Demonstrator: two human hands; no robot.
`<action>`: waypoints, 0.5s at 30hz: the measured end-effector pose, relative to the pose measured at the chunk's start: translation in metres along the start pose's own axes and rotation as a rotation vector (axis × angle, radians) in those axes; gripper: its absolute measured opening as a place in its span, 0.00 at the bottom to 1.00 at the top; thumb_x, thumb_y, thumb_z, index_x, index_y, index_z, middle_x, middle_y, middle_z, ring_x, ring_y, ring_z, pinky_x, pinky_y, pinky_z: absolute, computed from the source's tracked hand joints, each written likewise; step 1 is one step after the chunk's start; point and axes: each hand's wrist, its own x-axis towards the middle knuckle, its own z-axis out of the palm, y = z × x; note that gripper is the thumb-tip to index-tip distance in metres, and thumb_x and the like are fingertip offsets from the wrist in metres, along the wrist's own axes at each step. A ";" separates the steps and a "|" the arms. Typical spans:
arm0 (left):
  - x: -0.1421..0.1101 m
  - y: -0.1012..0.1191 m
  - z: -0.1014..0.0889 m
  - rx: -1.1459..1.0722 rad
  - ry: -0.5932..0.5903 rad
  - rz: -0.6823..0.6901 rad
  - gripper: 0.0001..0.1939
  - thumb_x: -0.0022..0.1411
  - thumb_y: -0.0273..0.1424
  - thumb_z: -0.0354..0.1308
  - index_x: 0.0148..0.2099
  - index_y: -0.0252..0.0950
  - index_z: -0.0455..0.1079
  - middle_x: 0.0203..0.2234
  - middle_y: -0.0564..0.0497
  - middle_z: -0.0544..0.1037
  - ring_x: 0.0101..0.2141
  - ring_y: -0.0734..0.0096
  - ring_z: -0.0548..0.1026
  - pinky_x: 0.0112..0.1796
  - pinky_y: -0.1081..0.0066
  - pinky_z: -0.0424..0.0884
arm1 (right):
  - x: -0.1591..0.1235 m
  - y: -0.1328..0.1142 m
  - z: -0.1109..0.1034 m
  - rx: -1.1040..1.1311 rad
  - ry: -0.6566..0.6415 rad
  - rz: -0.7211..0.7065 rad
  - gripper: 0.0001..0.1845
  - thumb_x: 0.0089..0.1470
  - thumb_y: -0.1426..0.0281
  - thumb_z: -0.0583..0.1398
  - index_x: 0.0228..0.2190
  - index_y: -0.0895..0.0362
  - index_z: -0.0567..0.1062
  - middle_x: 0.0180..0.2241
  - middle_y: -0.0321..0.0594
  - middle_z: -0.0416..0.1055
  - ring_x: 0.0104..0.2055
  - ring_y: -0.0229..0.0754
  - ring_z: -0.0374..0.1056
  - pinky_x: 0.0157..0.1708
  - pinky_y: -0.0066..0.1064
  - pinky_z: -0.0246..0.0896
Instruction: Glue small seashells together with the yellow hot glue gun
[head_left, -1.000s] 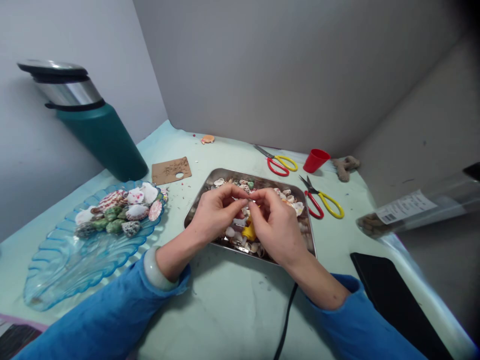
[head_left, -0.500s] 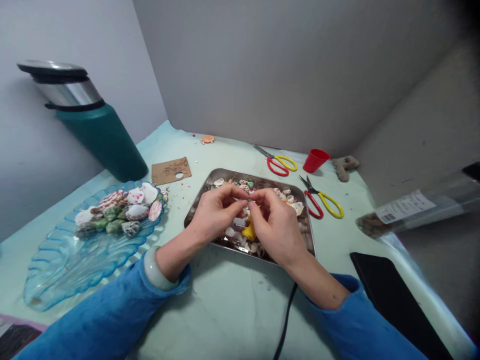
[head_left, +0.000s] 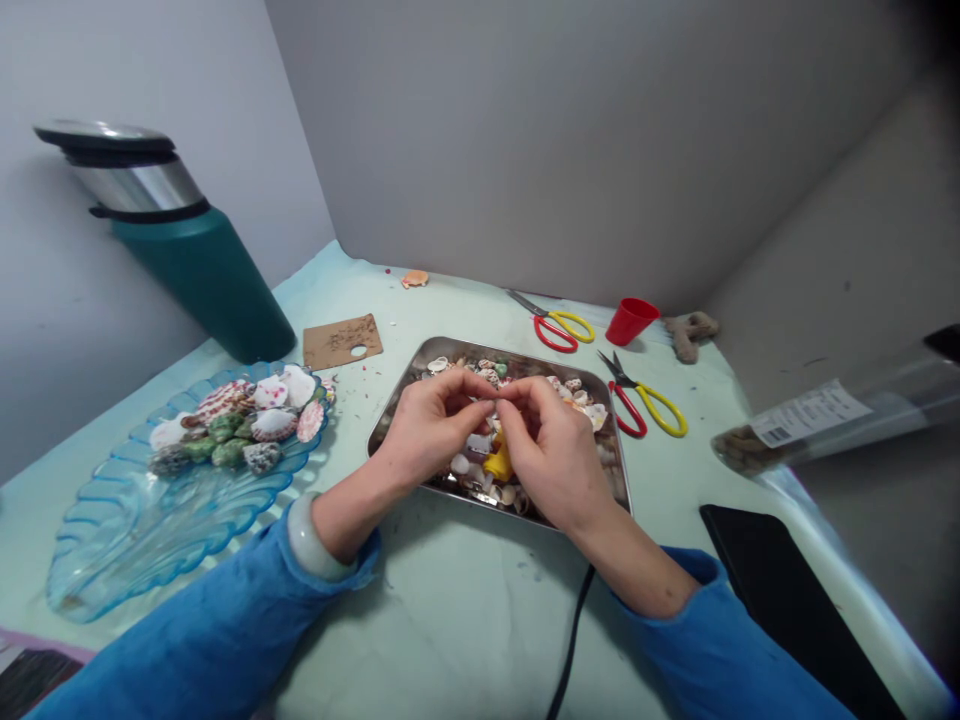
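Above a metal tray (head_left: 381, 418) full of small shells (head_left: 487, 478), my left hand (head_left: 442, 415) and my right hand (head_left: 551, 445) meet fingertip to fingertip. Thumb and fingers are pinched together on each hand. Whatever sits between the fingertips is too small and too covered to make out. A yellow piece (head_left: 498, 463) lies among the shells just below my right thumb. White, brown and green shells show around both hands.
To the left are a blue scalloped dish (head_left: 150, 535) with larger shells, a green bottle (head_left: 202, 270) and a brown card (head_left: 330, 342). Two pairs of scissors (head_left: 649, 405), a red cup (head_left: 631, 322), a clear tube (head_left: 847, 410) and a black flat object (head_left: 795, 600) are on the right.
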 end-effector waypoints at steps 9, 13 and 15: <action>0.001 0.003 0.001 -0.009 -0.005 -0.012 0.03 0.53 0.25 0.60 0.33 0.32 0.71 0.25 0.53 0.76 0.24 0.79 0.72 0.26 0.78 0.71 | -0.001 0.000 0.001 -0.034 0.011 0.006 0.06 0.57 0.71 0.54 0.35 0.56 0.72 0.29 0.37 0.74 0.28 0.39 0.68 0.29 0.30 0.58; 0.001 0.004 0.001 -0.007 -0.009 -0.014 0.03 0.53 0.25 0.60 0.33 0.32 0.71 0.25 0.53 0.76 0.24 0.79 0.72 0.26 0.78 0.70 | 0.000 0.000 0.001 -0.046 0.014 0.001 0.07 0.57 0.70 0.54 0.35 0.56 0.72 0.28 0.36 0.74 0.27 0.38 0.67 0.29 0.30 0.57; 0.001 0.004 0.001 -0.004 -0.010 -0.013 0.03 0.53 0.26 0.60 0.33 0.32 0.71 0.26 0.53 0.76 0.24 0.79 0.72 0.26 0.79 0.70 | 0.000 0.000 0.001 -0.050 0.018 0.001 0.06 0.57 0.71 0.54 0.35 0.56 0.72 0.27 0.36 0.73 0.27 0.38 0.67 0.29 0.30 0.57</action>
